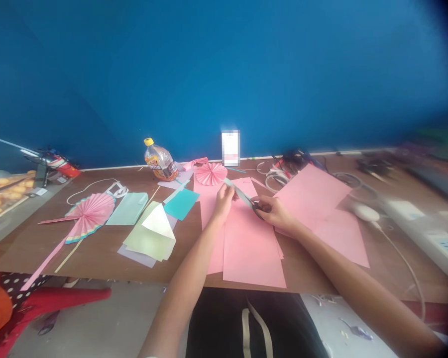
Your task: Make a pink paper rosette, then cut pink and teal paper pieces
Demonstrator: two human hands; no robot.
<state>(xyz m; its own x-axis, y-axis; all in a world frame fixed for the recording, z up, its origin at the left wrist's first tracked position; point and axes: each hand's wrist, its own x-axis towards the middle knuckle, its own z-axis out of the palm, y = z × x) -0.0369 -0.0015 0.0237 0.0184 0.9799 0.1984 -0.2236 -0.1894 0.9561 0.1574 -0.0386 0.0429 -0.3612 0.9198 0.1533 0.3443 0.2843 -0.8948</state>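
My left hand (225, 200) is closed on the far end of a pale blue-green paper strip (242, 195). In my right hand (274, 211) are scissors (258, 211) with dark handles, their blades close along the strip; whether the blades are apart is too small to tell. Both hands are above pink paper sheets (252, 253) on the table. Just beyond my left hand lies a round pleated pink paper fan (211, 174). Farther left is another pleated fan (93, 214), pink with a blue and yellow edge and long pink strips.
Green paper (145, 238), a teal sheet (182, 204) and a pale folded sheet (127, 209) lie left of my arms. A yellow-capped bottle (160, 161) leans near the wall. On the right are more pink sheets (309, 194), cables, a white mouse (365, 212) and a power strip (429, 233).
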